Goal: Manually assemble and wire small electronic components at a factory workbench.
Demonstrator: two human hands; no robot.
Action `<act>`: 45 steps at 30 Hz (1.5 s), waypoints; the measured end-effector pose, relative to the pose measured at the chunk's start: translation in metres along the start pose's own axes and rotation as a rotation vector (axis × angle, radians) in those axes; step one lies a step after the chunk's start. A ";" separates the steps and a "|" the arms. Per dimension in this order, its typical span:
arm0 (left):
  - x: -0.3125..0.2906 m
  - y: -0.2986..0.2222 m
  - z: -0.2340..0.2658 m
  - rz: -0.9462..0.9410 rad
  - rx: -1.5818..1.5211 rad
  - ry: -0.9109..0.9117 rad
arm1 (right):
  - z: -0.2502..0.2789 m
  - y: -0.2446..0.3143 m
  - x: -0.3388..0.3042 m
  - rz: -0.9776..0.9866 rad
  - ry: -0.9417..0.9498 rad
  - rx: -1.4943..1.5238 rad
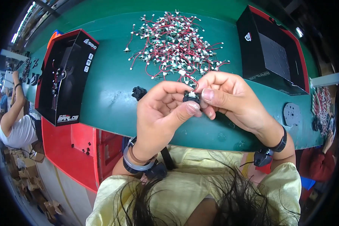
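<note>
Near the table's front edge, my left hand (158, 111) pinches a small black plastic housing (191, 98) between thumb and fingers. A white connector shows on top of the housing, and a dark red wire (195, 85) curls up from it. My right hand (233, 96) is closed at the housing's right side, thumb and index finger pressed together by the wire. Its fingertips hide what exactly they grip. Just left of my left hand lies a round black knobbly part (139, 93). Beyond both hands spreads a big pile of red-wired white connectors (173, 45).
A black box (69, 56) with some wired parts stands at left, another open black box (248, 49) at right. A grey disc-shaped plate (291, 114) lies on the green table (109, 83). Below the left edge is a red bin (73, 162). Co-workers are at both sides.
</note>
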State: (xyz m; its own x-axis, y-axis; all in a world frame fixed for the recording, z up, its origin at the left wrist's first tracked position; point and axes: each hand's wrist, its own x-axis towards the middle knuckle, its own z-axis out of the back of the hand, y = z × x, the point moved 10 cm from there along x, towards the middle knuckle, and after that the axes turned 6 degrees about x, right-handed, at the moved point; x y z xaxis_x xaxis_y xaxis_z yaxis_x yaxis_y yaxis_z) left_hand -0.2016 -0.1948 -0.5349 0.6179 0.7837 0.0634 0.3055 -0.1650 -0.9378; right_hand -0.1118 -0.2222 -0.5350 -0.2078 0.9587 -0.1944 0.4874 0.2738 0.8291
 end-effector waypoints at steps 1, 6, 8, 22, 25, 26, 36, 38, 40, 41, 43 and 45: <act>-0.004 0.000 0.000 0.032 0.002 0.012 | -0.001 -0.002 -0.001 -0.020 -0.010 -0.025; -0.032 -0.064 0.028 -0.173 0.555 -0.211 | 0.006 -0.007 -0.005 -0.013 -0.030 -0.121; -0.053 -0.128 0.058 -0.505 0.908 -0.451 | 0.023 -0.014 -0.009 -0.047 -0.134 -0.137; -0.104 -0.183 0.204 -0.418 1.321 -0.865 | 0.006 -0.029 0.004 0.170 0.063 -0.447; -0.091 -0.158 0.137 -0.407 1.282 -0.640 | -0.010 -0.015 -0.010 0.272 -0.007 -0.527; -0.072 -0.134 0.120 -0.367 1.209 -0.395 | -0.023 -0.004 -0.017 0.351 -0.031 -0.538; -0.013 -0.030 -0.063 -0.380 0.886 0.054 | 0.052 0.031 -0.113 0.366 -0.534 -0.340; -0.013 -0.041 -0.069 -0.462 1.122 0.142 | 0.092 0.072 -0.179 0.533 -0.862 -0.620; -0.012 -0.037 -0.062 -0.437 1.168 0.169 | 0.136 0.105 -0.254 0.572 -1.256 -1.087; -0.012 -0.033 -0.063 -0.417 1.212 0.211 | 0.151 0.119 -0.293 0.620 -1.451 -1.275; -0.012 -0.034 -0.069 -0.443 1.177 0.266 | 0.193 0.129 -0.366 0.467 -1.775 -1.414; -0.016 -0.032 -0.081 -0.520 1.210 0.341 | 0.243 0.122 -0.415 0.137 -1.929 -1.376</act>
State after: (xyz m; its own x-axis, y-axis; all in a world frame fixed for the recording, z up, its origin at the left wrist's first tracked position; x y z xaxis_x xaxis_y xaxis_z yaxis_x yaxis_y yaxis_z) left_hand -0.1625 -0.2501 -0.4778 0.8277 0.3792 0.4136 -0.1566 0.8640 -0.4786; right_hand 0.2403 -0.5682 -0.4802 0.8741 0.1365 0.4661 -0.3668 0.8146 0.4493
